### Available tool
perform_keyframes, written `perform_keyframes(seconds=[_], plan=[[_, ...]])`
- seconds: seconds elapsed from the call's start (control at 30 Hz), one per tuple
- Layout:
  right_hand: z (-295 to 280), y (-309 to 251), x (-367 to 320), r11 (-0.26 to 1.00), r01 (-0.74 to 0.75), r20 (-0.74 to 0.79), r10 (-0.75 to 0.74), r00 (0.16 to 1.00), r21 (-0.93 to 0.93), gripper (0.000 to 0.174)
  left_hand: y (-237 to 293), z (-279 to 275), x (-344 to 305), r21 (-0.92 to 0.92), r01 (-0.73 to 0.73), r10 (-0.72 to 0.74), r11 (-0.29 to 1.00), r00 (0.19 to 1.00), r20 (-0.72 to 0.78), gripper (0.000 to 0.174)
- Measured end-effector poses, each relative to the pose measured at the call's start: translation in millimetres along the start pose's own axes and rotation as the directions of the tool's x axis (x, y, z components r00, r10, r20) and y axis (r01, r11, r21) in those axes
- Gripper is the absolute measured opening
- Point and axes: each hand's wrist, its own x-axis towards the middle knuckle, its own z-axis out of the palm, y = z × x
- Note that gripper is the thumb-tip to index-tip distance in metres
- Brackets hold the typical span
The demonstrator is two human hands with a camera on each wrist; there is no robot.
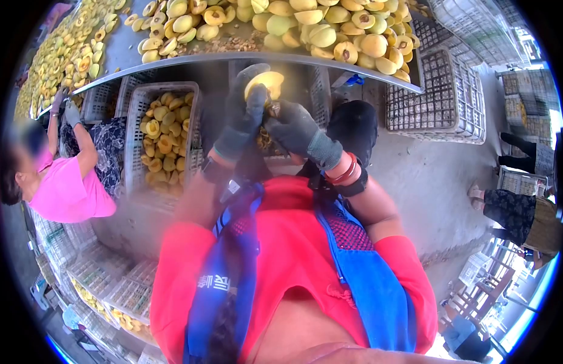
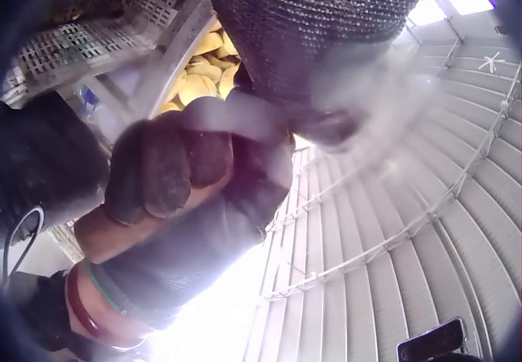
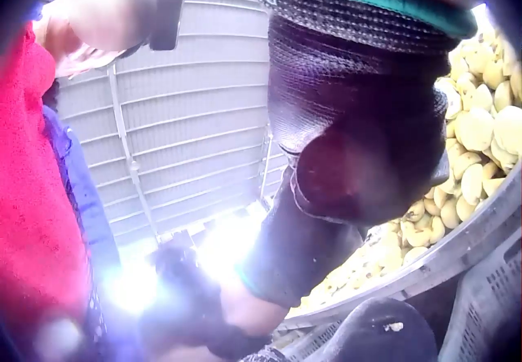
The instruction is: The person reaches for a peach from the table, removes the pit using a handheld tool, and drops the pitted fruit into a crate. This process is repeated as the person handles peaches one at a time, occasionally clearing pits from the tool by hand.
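Observation:
My gloved left hand [image 1: 242, 118] holds a yellow peach half [image 1: 266, 82] up in front of the table edge, its cut face blurred. Close against it, my gloved right hand [image 1: 296, 130] has its fingers curled round a tool, whose brown handle [image 2: 106, 233] sticks out of the fist in the left wrist view. The tool's working end is mostly hidden between the hands. In the right wrist view the right glove [image 3: 359, 125] covers what it grips. Peach halves [image 1: 321, 36] lie heaped on the metal table [image 1: 245, 57] just beyond both hands.
A crate [image 1: 131, 139] of peach halves stands on the floor to the left. An upturned-looking white crate [image 1: 436, 100] stands to the right. A person in a pink shirt [image 1: 72, 188] works at the table on the left. Crates are stacked behind.

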Motion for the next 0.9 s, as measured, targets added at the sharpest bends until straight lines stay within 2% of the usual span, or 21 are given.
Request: perform_keyframes(seconds=[0.07,0.17,0.27,0.37,0.47,0.57,0.63,0.7,0.73,0.77,0.8,0.83,0.87,0.9], plan=[[6,5,2,0.997,0.073,-0.058,-0.073,0.996,0.012,0.014,0,0,0,-0.025,0.024,-0.025,0.999,1.000,-0.014,0.035],[-2,-9,-3,0.982,-0.084,0.101,0.067,0.993,0.169,0.013,-9,-6,-1,-0.036,0.038,-0.037,0.999,0.999,0.017,0.036],[-5,-2,1,0.988,-0.062,0.164,0.038,0.986,0.145,0.012,-20,-11,-2,0.026,-0.003,0.002,1.000,0.999,0.033,0.036],[-9,9,4,0.954,-0.107,0.312,0.015,0.950,0.280,0.015,-14,-11,-5,0.052,-0.032,0.028,0.998,0.998,0.060,0.035],[-5,31,14,0.955,0.004,0.317,-0.103,0.943,0.298,0.013,-12,-13,-7,0.043,-0.017,0.013,0.999,0.996,0.094,0.035],[-11,19,5,0.918,-0.189,0.402,0.035,0.915,0.349,0.012,-5,-15,-7,-0.065,0.099,-0.087,0.993,0.983,0.164,0.033],[-7,28,7,0.962,-0.108,0.385,0.004,0.923,0.251,0.010,-8,-13,-9,-0.026,0.105,-0.103,0.994,0.993,0.056,0.041],[-2,31,4,0.968,-0.113,0.377,0.021,0.926,0.223,0.009,-11,-15,-6,-0.246,0.292,-0.310,0.924,0.950,-0.036,0.043],[1,30,0,0.957,-0.157,0.378,0.056,0.924,0.244,0.009,-10,-22,0,-0.474,0.429,-0.500,0.769,0.866,-0.026,0.042],[3,28,-3,0.945,-0.198,0.381,0.089,0.920,0.259,0.009,-2,-28,1,0.044,0.226,-0.217,0.973,0.964,-0.157,0.038],[3,28,-4,0.974,-0.141,0.319,0.079,0.945,0.178,0.009,1,-39,0,0.387,0.070,-0.003,0.919,0.986,-0.170,0.035],[4,28,-5,0.991,-0.089,0.260,0.061,0.964,0.096,0.009,-1,-58,-1,0.713,-0.102,0.202,0.694,0.978,-0.057,0.033],[4,29,-6,0.999,-0.043,0.200,0.039,0.979,0.015,0.010,-7,-77,-2,0.815,-0.116,0.262,0.567,0.964,-0.045,0.033],[3,32,-5,0.996,0.019,0.146,-0.005,0.989,-0.091,0.013,-12,-97,-2,0.861,-0.070,0.273,0.504,0.958,-0.082,0.033]])
